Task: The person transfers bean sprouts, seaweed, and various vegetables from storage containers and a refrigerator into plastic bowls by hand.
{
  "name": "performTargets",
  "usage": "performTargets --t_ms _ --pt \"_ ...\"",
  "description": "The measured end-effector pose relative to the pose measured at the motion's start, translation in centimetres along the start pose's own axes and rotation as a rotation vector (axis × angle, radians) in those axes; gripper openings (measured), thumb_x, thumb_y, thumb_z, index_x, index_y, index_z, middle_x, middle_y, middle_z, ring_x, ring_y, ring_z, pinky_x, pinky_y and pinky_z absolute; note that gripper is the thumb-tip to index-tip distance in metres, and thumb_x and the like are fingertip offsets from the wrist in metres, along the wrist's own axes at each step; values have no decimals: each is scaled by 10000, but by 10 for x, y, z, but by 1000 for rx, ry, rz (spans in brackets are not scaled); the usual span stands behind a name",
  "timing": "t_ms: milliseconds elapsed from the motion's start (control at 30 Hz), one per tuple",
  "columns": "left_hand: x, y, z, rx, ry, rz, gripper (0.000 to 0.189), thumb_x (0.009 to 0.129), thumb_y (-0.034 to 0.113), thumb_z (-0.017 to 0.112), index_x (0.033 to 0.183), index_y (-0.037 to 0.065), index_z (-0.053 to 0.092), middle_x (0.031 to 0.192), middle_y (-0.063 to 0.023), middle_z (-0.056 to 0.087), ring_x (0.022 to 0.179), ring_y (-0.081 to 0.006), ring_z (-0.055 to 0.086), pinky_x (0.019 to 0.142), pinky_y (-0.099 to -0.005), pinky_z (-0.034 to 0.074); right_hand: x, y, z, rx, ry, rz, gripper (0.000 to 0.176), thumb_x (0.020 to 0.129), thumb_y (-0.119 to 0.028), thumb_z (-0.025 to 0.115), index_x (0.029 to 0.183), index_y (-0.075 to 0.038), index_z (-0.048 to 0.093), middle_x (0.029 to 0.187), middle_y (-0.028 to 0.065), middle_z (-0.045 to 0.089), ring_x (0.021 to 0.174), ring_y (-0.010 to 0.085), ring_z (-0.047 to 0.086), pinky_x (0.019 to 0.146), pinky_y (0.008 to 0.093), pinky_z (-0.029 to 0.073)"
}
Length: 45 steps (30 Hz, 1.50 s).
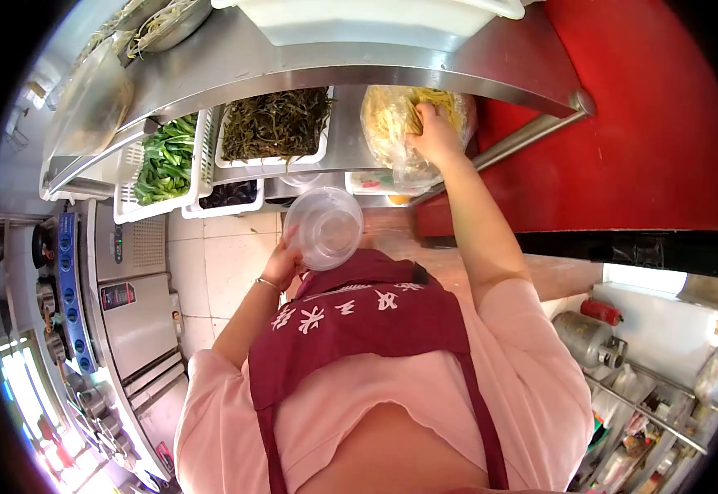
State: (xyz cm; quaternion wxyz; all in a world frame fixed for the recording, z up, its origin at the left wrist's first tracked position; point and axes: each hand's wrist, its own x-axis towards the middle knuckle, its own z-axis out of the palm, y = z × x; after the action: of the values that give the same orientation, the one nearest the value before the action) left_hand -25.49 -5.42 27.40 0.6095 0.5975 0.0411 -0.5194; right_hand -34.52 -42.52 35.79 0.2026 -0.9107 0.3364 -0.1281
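My left hand [283, 262] grips the side of a clear plastic bowl [332, 226], held tilted in front of the maroon apron with its mouth facing up. Nothing shows inside the bowl. My right hand [436, 136] reaches under the upper shelf into a clear plastic bag [382, 136] of thin yellow noodle-like strips [392, 105]. Its fingers are curled into the strips, and the fingertips are partly hidden among them. The bag stands open on the lower steel shelf, its loose plastic hanging over the front edge.
Left of the bag, a white tray [323, 153] holds dark green shredded seaweed [272, 123]. Farther left, a white basket [204, 152] carries green leafy vegetables [167, 160]. The steel upper shelf edge [334, 77] overhangs my right hand. A red surface [622, 140] lies at right.
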Motion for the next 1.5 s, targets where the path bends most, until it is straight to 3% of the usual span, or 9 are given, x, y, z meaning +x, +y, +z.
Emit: performTargets --t_ms 567,700,767,933,1100,1167,1300,1433,1500 --pt "9 43 74 321 -129 147 645 822 105 524 1421 147 291 825 -39 552 570 -99 497 473 -229 436 23 20 16 -17 61 -157 444 798 -244 615 1158 -19 483 1151 219 525 999 370 560 860 435 456" --pt "5 57 88 306 -131 172 654 804 73 494 1418 159 284 873 -60 569 603 -109 521 499 -237 450 43 22 -21 -14 -89 -3 424 818 -248 595 1156 -10 500 1121 230 558 1027 359 553 892 422 438" --pt "9 61 88 309 -139 151 665 793 62 482 1418 164 280 906 -73 573 641 -116 538 523 -246 462 53 28 -28 -34 42 -177 373 806 -220 585 1100 4 542 1011 238 604 972 378 572 843 428 454" --pt "13 64 93 97 -245 54 722 750 43 459 1418 196 234 1028 -115 548 814 -163 560 638 -307 492 77 33 -38 222 -103 49 355 849 -198 565 1139 5 541 990 181 629 908 255 613 769 366 493" --pt "21 64 94 57 -247 8 733 737 42 460 1416 191 226 1034 -114 545 797 -167 564 603 -288 465 73 20 -53 517 137 -16 320 862 -134 578 1145 11 552 1119 106 572 962 192 562 739 315 489" --pt "24 65 95 28 -241 11 736 734 42 459 1417 189 229 1039 -114 543 790 -162 562 592 -279 453 56 10 -68 852 44 57 306 880 -151 565 1143 4 554 1072 95 594 882 154 579 686 282 489" --pt "25 72 98 145 -275 58 751 752 50 444 1448 191 200 927 -83 577 633 -125 538 526 -251 418 8 -26 -73 918 -296 146 247 881 -154 573 1084 -14 577 947 64 639 761 138 610 614 248 483" --pt "28 71 102 179 -268 81 750 781 56 434 1467 195 165 835 -48 590 504 -95 497 447 -228 390 -38 -58 -41 372 -556 -170 280 835 -171 616 1061 -11 580 985 120 646 825 220 629 727 339 496" --pt "24 73 104 169 -274 72 717 792 59 436 1455 191 197 866 -41 595 510 -82 502 429 -216 384 -47 -50 -8 23 -466 -324 309 792 -143 618 1052 15 561 997 176 630 890 325 613 799 393 470"
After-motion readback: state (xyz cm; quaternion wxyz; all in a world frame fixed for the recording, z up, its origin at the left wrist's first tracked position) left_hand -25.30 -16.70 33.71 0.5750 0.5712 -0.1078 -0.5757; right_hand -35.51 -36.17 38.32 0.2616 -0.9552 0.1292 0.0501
